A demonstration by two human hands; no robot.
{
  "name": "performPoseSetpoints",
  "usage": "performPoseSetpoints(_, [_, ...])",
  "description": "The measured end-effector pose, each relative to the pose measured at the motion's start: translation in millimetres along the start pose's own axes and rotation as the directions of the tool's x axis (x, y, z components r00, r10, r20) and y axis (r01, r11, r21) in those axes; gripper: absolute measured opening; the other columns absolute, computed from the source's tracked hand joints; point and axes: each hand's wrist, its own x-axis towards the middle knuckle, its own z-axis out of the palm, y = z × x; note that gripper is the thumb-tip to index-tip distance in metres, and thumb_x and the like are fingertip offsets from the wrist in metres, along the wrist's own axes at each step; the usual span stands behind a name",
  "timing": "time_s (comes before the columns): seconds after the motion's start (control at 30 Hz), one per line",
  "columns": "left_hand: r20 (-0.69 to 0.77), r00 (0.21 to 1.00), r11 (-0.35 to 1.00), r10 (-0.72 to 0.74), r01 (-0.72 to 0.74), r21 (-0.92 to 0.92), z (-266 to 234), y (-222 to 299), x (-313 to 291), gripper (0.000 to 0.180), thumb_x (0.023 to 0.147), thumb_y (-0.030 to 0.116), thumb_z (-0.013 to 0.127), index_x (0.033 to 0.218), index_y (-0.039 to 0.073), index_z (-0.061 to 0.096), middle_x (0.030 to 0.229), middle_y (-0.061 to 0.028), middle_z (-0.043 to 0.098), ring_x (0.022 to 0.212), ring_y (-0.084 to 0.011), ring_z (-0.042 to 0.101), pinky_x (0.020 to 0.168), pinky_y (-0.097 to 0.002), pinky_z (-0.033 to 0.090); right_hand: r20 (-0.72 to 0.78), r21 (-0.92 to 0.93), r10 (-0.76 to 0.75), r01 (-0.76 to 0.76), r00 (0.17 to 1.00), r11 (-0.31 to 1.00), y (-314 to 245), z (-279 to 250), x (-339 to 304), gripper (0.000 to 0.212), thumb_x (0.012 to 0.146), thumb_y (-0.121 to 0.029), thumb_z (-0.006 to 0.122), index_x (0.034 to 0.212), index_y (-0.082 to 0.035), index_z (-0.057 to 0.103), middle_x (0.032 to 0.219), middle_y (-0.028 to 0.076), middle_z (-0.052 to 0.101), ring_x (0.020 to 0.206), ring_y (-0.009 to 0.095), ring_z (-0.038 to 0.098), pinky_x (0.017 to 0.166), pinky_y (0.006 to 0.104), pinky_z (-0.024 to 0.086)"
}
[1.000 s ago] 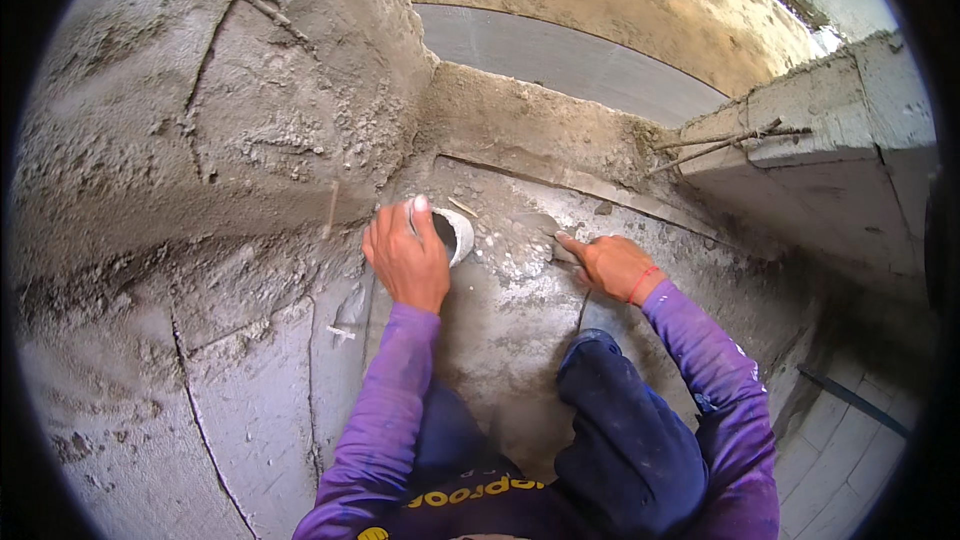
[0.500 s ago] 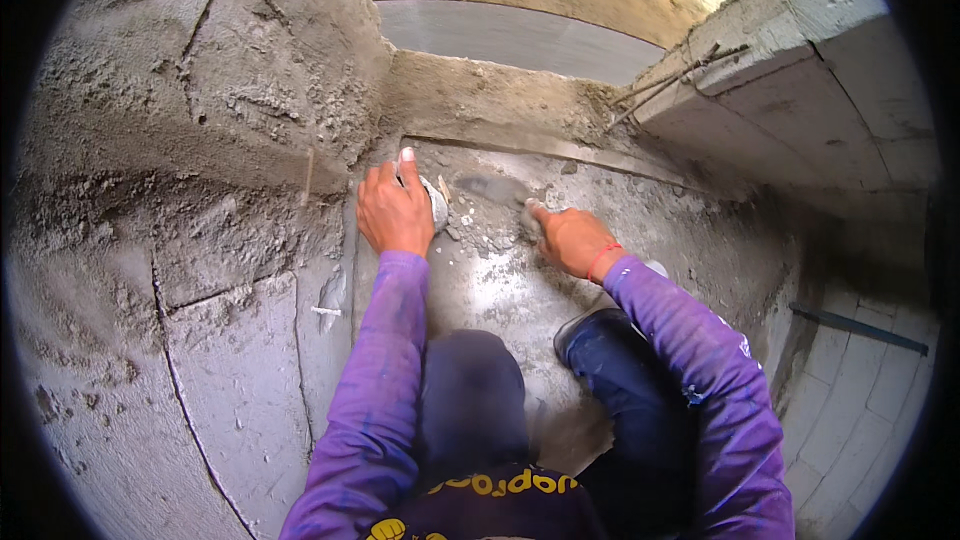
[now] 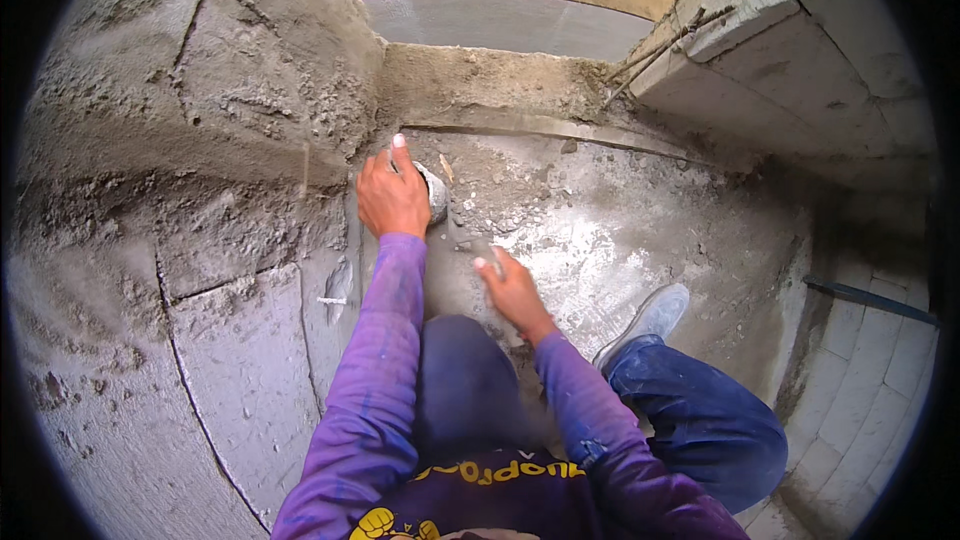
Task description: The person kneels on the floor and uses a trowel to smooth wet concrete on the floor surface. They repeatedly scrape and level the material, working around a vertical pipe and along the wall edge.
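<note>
My left hand [image 3: 393,195] is closed on a small round container [image 3: 437,196] crusted with grey mortar. It rests low against the floor beside the left wall, and my palm and fingers hide much of it. My right hand [image 3: 513,290], blurred by motion, is closed around the handle of what looks like a trowel [image 3: 465,243]; its blade is smeared and hard to make out. Between the hands and the far ledge lie loose mortar crumbs [image 3: 500,205] on the dusty concrete floor [image 3: 590,260].
A rough block wall [image 3: 230,330] rises on the left. Ahead runs a low ledge [image 3: 490,80]. Rusty bars [image 3: 665,55] poke out from blockwork at the upper right. My shoe [image 3: 655,315] stands on the floor at right, near a dark bar [image 3: 870,302].
My right hand has swept back toward my knees and to the left, with the tool. My right foot and leg show farther to the right. The left hand stays on the container.
</note>
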Motion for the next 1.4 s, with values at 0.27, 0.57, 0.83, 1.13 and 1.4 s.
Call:
performPoseSetpoints(0.27, [0.048, 0.998, 0.999, -0.028, 0.026, 0.035, -3.6, 3.5, 2.3, 0.065, 0.105, 0.054, 0.044, 0.113, -0.003, 0.074, 0.117, -0.0217, 0.070, 0.110, -0.0420, 0.063, 0.096, -0.0506, 0.049, -0.180, -0.086, 0.126, -0.143, 0.976, 0.986, 26.8, -3.3, -5.1, 0.047, 0.100, -0.040, 0.059, 0.127, -0.001, 0.061, 0.102, 0.032, 0.071, 0.097, 0.050, 0.068, 0.084, 0.0545, 0.052])
performPoseSetpoints(0.57, [0.022, 1.000, 1.000, 0.014, -0.014, 0.003, 5.7, 12.6, -1.1, 0.065, 0.105, 0.054, 0.044, 0.112, -0.004, 0.074, 0.114, -0.0235, 0.070, 0.108, -0.0436, 0.063, 0.094, -0.0526, 0.049, -0.053, -0.069, 0.078, -0.082, 0.996, 0.994, 40.7, 13.5, 31.7, 0.059, 0.103, -0.043, 0.055, 0.133, 0.008, 0.058, 0.108, 0.028, 0.068, 0.100, 0.038, 0.066, 0.089, 0.0469, 0.052])
performPoseSetpoints(0.83, [0.021, 0.999, 0.998, -0.029, 0.027, 0.059, 0.1, 3.6, 0.6, 0.062, 0.105, 0.051, 0.046, 0.109, -0.004, 0.075, 0.109, -0.0250, 0.071, 0.105, -0.0451, 0.065, 0.090, -0.0538, 0.049, -0.035, -0.011, 0.081, -0.082, 0.996, 0.997, 33.9, -20.4, -15.8, 0.053, 0.103, -0.042, 0.052, 0.132, 0.002, 0.059, 0.110, 0.033, 0.068, 0.105, 0.050, 0.065, 0.092, 0.0542, 0.051])
performPoseSetpoints(1.13, [0.016, 1.000, 0.999, 0.019, -0.020, 0.037, 3.1, 0.8, 2.2, 0.059, 0.106, 0.049, 0.046, 0.105, -0.003, 0.076, 0.103, -0.0253, 0.071, 0.098, -0.0457, 0.066, 0.086, -0.0546, 0.050, -0.338, -0.244, 0.202, -0.293, 0.919, 0.924, 66.7, -81.0, -12.9, 0.055, 0.104, -0.044, 0.053, 0.132, 0.004, 0.058, 0.101, 0.036, 0.068, 0.099, 0.055, 0.066, 0.087, 0.0565, 0.053])
performPoseSetpoints(1.4, [0.002, 1.000, 0.998, 0.017, -0.017, 0.065, -5.1, -0.3, 2.3, 0.061, 0.106, 0.050, 0.045, 0.104, -0.003, 0.075, 0.105, -0.0258, 0.070, 0.101, -0.0466, 0.064, 0.087, -0.0553, 0.050, -0.315, -0.100, 0.320, -0.366, 0.893, 0.925, 69.4, -126.9, -59.8, 0.057, 0.106, -0.045, 0.051, 0.135, 0.003, 0.058, 0.116, 0.032, 0.069, 0.109, 0.051, 0.065, 0.097, 0.0523, 0.050])
